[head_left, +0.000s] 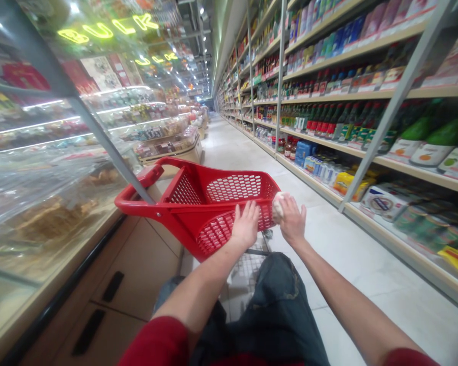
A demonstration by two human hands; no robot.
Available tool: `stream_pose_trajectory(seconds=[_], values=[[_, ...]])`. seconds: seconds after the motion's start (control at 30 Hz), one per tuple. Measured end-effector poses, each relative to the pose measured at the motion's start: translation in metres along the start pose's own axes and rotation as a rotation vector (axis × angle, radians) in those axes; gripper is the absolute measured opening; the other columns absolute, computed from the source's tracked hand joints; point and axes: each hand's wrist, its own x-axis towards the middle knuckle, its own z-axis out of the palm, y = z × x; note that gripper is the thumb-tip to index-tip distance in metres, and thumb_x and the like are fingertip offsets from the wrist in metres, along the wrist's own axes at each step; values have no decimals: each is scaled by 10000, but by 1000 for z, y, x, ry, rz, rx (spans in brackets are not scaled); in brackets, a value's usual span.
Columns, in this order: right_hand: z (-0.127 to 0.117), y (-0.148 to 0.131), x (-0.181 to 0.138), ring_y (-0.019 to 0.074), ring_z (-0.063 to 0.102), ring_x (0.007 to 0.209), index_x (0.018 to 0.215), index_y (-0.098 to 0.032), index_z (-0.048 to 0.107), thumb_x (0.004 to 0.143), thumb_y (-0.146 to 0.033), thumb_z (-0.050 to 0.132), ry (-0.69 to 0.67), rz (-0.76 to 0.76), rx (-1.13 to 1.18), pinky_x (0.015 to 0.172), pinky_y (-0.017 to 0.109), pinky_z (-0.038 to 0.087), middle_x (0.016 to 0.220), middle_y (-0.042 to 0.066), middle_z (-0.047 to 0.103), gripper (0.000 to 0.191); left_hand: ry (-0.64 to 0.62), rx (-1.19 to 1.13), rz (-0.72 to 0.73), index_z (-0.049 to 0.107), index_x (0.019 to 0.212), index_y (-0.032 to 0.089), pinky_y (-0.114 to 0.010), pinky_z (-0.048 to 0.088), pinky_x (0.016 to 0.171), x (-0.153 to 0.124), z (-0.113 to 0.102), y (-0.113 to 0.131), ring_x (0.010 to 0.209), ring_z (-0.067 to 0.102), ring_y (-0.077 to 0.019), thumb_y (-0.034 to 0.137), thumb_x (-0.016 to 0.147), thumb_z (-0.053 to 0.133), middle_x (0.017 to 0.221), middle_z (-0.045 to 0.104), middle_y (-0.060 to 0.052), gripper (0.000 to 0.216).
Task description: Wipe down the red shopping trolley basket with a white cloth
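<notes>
A red plastic shopping cart (179, 206) with perforated sides stands in front of me, its handle to the left. My left hand (247, 223) lies against the cart's near side, just below the rim, fingers stretched out and holding nothing. At the cart's right end, my right hand (292, 216) presses a crumpled white cloth (278, 207) against the outside near the corner. Most of the cloth is hidden behind the fingers. I see no items through the cart's open top, though its bottom is partly out of sight.
Tall shelves (324, 137) of bottles, cans and boxes line the right side. On the left a clear bulk-food case (57, 203) stands on a wooden cabinet (130, 264), with a slanted metal post (103, 142) before the cart. Tiled floor (229, 137) runs down the aisle.
</notes>
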Motion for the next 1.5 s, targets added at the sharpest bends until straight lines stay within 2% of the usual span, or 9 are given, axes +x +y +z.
stream_pose_trajectory(seconds=[0.27,0.53,0.63,0.87,1.03,1.1,1.2,1.33,1.5], values=[[22,-24,-31,199,405,1205,1256,-218,424,776,-69,330,-182,-45,11,989,505,216,1306,95,467,511,-3,8,-18,241,1359,94,-543,86,1063,-14,3,-12,1344,104,-248,156,757,360,1457,190,-117,616],[-3,-50,6,193,304,1275,1292,-180,382,791,-127,367,58,-77,83,1014,454,184,1353,119,401,505,10,21,-73,239,1359,75,-535,68,1066,-22,-8,-29,1345,89,-247,148,757,353,1456,188,-122,617],[3,-64,15,207,303,1274,1285,-178,400,808,-130,353,26,-120,87,1014,473,164,1341,122,418,482,27,28,-84,239,1362,84,-543,66,1062,-26,-9,-35,1346,84,-247,147,758,354,1453,197,-125,618],[29,-90,-35,203,389,1219,1257,-198,432,807,-91,328,-158,-226,159,1003,474,193,1283,107,490,474,-5,-71,-99,260,1351,93,-525,69,1069,-50,-2,-34,1345,103,-242,170,766,377,1454,195,-120,601],[12,-105,-33,182,359,1242,1290,-200,375,795,-123,350,-85,-115,282,1000,437,227,1321,105,445,501,-27,-791,-394,340,1296,162,-438,332,980,-57,3,-13,1195,412,-232,119,654,492,1326,436,-123,662],[4,-110,-29,179,358,1242,1308,-193,348,784,-124,348,-78,-115,332,1001,417,241,1323,106,442,529,0,-1260,-485,417,1226,188,-326,456,805,-54,3,-10,950,566,-174,88,624,481,1125,590,-83,613],[-3,-115,-31,183,364,1238,1312,-185,341,773,-132,357,-99,-175,375,993,408,268,1323,112,438,542,28,-1804,-632,553,997,163,-212,429,558,-52,2,-14,581,537,-93,113,586,487,724,612,0,419],[-2,-122,-40,221,327,1262,1257,-144,409,771,-210,439,-89,-309,354,996,443,260,1320,144,433,491,84,-1915,-764,558,779,133,-191,357,464,-55,3,-24,468,455,-75,256,613,513,554,501,33,212],[-4,-113,-33,185,386,1225,1196,-178,477,806,-156,394,-53,-381,307,1006,431,245,1241,107,525,400,82,-1789,-737,577,850,129,-231,434,576,-51,4,-25,646,566,-125,257,662,498,760,618,-37,241]])
